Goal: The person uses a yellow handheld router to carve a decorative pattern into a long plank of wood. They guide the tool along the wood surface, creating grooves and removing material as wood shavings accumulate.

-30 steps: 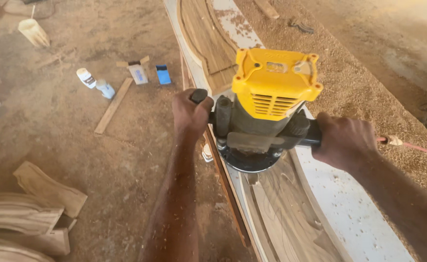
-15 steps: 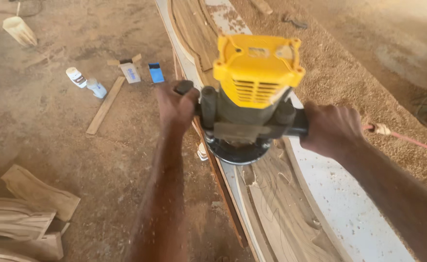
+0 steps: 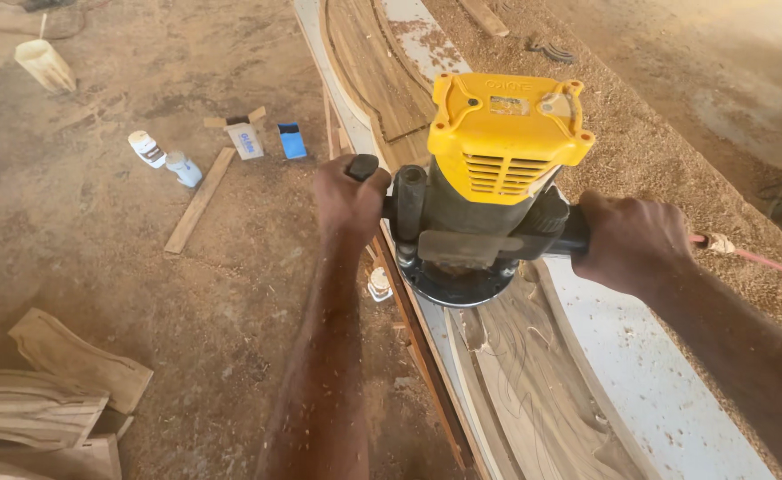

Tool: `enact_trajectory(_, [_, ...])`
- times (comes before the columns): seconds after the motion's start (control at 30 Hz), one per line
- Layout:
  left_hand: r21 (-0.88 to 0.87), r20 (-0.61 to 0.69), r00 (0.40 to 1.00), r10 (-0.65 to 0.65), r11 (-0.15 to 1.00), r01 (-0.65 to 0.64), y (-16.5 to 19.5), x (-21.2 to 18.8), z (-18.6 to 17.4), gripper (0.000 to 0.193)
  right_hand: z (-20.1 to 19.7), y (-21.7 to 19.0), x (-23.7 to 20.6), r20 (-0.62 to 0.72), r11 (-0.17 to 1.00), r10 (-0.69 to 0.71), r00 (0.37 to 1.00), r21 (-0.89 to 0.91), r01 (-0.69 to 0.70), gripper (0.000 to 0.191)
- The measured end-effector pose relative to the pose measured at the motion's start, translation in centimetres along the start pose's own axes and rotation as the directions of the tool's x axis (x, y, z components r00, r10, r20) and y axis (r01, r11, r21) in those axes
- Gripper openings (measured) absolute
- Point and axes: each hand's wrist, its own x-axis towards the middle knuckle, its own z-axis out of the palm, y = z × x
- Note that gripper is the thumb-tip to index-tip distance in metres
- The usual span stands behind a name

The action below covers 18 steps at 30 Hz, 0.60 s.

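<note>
Our fingers (image 3: 348,182) were clenched on the two side handles of the router (image 3: 489,178): the left hand (image 3: 348,200) wrapped around the black knob at 9 o'clock of the machine, the right hand (image 3: 631,242) closed on the handle at 3 o'clock. Between them the yellow-topped router sat upright, its round base flat on the curved wooden panel (image 3: 533,391), which ran from 12 o'clock down to 5 o'clock along the white table (image 3: 658,391).

We judged the step in hand to be cutting a shaped groove along the panel; carved contours showed on the wood at 6 o'clock of the base, and more on the stretch at 12 o'clock. The next stretch, as we judged it, called for an even grip from both hands, the base kept flat on the wood, and the red cord (image 3: 755,258), which trailed off at 3 o'clock, kept off the cut line.

Sawdust (image 3: 675,142) lay heaped along the table at 1 o'clock. On the dirt floor (image 3: 98,267) at 10 o'clock stood small bottles (image 3: 164,158), a little box (image 3: 245,138) and a wooden strip (image 3: 198,200); curved wood offcuts (image 3: 44,400) were stacked at 8 o'clock.
</note>
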Motion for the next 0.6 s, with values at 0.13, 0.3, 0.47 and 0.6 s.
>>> enact_trajectory(0.13, [-0.103, 0.026, 0.998, -0.052, 0.993, 0.054, 0.0, 0.7, -0.6, 0.013, -0.2, -0.6, 0.9, 0.004, 1.0, -0.023, 1.0, -0.008, 0.023, 0.027])
enact_trajectory(0.3, [-0.045, 0.039, 0.995, 0.093, 0.995, -0.091, -0.4, 0.9, -0.6, 0.011, -0.1, -0.4, 1.3, -0.013, 0.999, -0.036, 0.999, -0.003, 0.035, 0.029])
enact_trajectory(0.47, [0.07, 0.034, 0.999, 0.021, 0.997, -0.023, 0.2, 0.6, 0.1, 0.011, 0.1, 0.3, 0.6, 0.002, 1.0, -0.025, 1.0, 0.0, 0.025, 0.023])
enact_trajectory(0.6, [0.044, 0.005, 1.0, -0.006, 0.999, 0.005, 0.3, -0.7, 0.9, 0.014, 0.6, 1.4, -0.2, 0.015, 1.0, -0.024, 1.0, -0.007, 0.024, 0.018])
